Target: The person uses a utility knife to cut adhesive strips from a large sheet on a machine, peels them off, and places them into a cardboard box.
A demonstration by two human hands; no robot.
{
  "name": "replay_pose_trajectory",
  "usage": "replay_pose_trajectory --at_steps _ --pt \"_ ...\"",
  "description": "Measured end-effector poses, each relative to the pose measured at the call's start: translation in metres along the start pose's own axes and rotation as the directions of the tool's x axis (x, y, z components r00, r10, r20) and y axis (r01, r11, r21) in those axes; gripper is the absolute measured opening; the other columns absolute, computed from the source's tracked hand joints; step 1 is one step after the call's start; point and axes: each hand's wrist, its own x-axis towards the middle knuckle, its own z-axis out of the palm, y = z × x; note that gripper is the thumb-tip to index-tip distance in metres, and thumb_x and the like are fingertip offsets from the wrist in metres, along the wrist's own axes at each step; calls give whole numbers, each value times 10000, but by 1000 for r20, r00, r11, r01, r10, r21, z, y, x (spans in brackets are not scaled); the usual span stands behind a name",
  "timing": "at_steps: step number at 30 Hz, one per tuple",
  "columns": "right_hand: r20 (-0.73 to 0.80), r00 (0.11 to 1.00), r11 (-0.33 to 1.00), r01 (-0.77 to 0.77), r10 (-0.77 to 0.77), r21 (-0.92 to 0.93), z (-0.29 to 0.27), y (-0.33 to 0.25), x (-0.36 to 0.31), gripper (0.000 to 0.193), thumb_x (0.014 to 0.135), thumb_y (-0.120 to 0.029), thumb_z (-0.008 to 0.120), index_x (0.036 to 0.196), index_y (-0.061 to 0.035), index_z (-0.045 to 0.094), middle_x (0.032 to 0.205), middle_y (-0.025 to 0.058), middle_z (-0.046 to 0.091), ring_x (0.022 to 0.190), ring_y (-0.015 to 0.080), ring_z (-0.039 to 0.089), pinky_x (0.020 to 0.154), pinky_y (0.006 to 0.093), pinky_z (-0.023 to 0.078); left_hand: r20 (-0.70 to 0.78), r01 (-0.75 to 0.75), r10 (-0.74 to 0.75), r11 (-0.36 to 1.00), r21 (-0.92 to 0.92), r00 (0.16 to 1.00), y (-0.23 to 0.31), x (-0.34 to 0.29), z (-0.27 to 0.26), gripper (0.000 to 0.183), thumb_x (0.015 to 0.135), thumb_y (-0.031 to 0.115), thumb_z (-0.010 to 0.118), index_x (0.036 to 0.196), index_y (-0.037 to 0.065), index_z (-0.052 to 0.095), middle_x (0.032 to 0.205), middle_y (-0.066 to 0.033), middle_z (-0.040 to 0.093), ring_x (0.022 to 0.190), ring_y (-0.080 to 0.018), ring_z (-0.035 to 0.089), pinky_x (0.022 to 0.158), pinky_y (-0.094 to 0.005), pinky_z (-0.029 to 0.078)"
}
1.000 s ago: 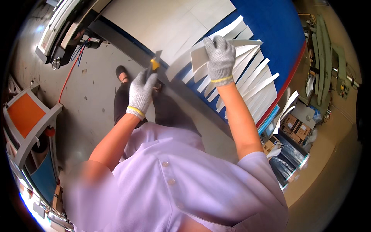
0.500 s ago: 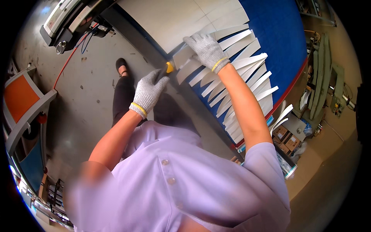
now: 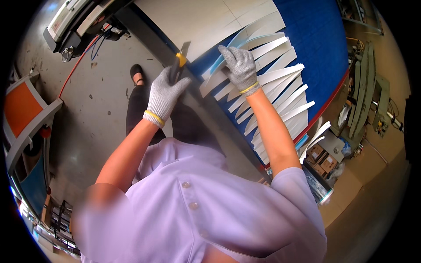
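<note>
Nearest, the person's lilac shirt point(image 3: 193, 210) fills the lower view. Above it, the gloved left hand point(image 3: 164, 94) is closed around a black-and-yellow knife point(image 3: 179, 65), blade pointing up at the table edge. Just beside it, the gloved right hand point(image 3: 239, 68) presses curled fingers onto white strips point(image 3: 280, 92) fanned across the blue table point(image 3: 320, 48). Beyond lies a white sheet point(image 3: 193, 22).

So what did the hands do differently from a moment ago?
The right hand let go of the pale card it held up a second ago and came down flat onto the white strips on the blue table. The left hand kept its grip on the yellow-and-black utility knife and shifted a little toward the table edge. The strips stayed fanned out as before.
</note>
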Motion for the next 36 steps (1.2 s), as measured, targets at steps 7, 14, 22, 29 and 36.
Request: replay_pose_trajectory --at_steps 7,14,22,29,36 --pt "5 996 996 -87 87 29 -9 -2 -9 548 810 -66 607 1355 -79 546 1124 118 584 968 308 580 888 433 461 183 98 -72 986 -137 980 39 42 40 588 793 423 826 1113 -11 590 852 -75 614 745 -139 626 722 -293 540" --pt "-7 992 989 -124 125 84 -11 -5 -17 627 779 -119 696 1383 -86 529 1174 111 585 1060 304 573 945 437 450 311 84 -54 993 -85 949 54 56 60 642 766 442 844 1145 -15 598 863 -77 619 777 -146 602 736 -299 517" --pt "-35 991 989 -129 132 69 -11 -4 -23 572 786 -101 693 1346 -93 574 1165 110 593 1084 294 592 966 427 475 373 243 -155 949 -201 915 50 54 57 646 783 435 834 1196 -6 602 894 -62 598 797 -134 564 726 -278 490" --pt "-39 985 980 -165 170 115 -13 -6 -25 634 729 -82 752 1337 -112 575 1171 108 596 1103 304 589 977 423 477 401 249 -134 935 -252 906 43 55 56 637 806 406 823 1232 -12 600 907 -68 616 805 -135 578 720 -280 495" --pt "-39 984 983 -168 171 67 -22 -5 -22 584 721 -61 752 1279 -101 584 1202 120 600 1110 321 597 959 418 491 307 257 -204 955 -144 930 40 59 53 585 815 318 803 1239 -26 595 897 -83 649 778 -167 635 714 -324 535"
